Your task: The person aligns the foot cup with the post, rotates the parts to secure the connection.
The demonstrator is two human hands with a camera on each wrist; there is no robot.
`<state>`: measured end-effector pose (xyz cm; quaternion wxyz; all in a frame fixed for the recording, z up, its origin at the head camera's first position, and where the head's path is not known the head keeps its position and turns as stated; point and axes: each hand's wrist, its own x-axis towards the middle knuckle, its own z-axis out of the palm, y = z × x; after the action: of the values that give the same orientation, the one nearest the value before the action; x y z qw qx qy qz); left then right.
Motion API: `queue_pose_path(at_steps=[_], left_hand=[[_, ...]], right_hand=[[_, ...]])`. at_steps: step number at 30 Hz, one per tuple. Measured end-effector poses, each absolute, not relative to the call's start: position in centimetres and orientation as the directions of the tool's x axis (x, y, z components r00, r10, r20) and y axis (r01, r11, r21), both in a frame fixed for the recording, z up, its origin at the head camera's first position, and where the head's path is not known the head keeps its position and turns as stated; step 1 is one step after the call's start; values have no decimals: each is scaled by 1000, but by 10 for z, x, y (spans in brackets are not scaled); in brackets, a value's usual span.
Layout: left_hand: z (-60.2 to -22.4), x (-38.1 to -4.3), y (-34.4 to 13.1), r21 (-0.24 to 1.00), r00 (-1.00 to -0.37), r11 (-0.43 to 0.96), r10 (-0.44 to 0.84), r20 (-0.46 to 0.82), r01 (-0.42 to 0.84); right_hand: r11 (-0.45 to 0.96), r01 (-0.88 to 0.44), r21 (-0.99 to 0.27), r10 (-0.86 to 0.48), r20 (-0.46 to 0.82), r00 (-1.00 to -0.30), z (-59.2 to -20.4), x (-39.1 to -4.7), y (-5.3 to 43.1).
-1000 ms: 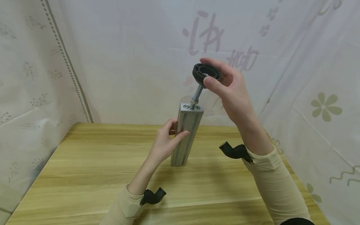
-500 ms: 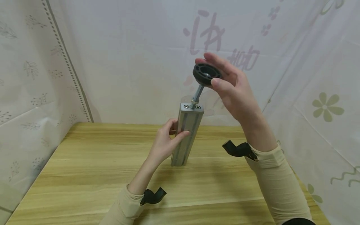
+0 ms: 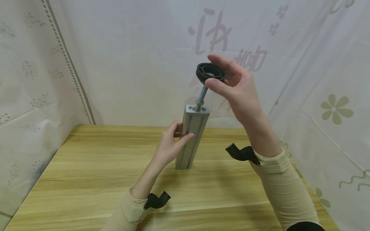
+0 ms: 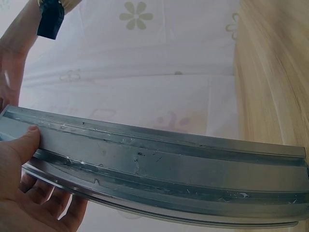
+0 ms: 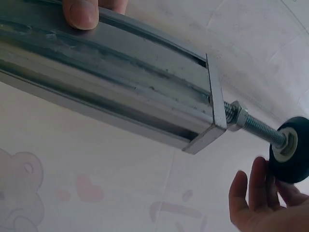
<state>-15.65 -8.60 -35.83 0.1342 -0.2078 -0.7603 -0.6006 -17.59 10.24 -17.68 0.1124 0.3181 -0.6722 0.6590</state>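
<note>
Right hand point(image 3: 240, 93): thumb and fingertips curled round rim of black foot disc point(image 3: 210, 72), pinching it from the far side. Compared with half a second back: thumb shifted across the near rim, disc sitting slightly higher and further left, so a re-grip between turns; judged mid-way through winding the disc on its threaded stud point(image 3: 201, 95). Below the hand: stud entering end plate of upright aluminium profile point(image 3: 190, 138), nut seated at the plate. Further down and left: left hand point(image 3: 170, 144) wrapped round the profile mid-height, thumb on near face, unchanged. Profile base standing on wooden table point(image 3: 86, 179). Patterned curtain point(image 3: 130, 64) behind.
</note>
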Motion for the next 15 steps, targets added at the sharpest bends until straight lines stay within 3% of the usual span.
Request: queue_pose_path(at_steps=[10,15], left_hand=[[-357,-156,-87,861,-880,185,156,450,473],[-357,-156,-87,860,-878,187,157,451,475]], right_hand=[[35,-622,-782,-247,596,-764,-176,-171,95],[-128,-608,-784,-290,616,-733,-180,-177,99]])
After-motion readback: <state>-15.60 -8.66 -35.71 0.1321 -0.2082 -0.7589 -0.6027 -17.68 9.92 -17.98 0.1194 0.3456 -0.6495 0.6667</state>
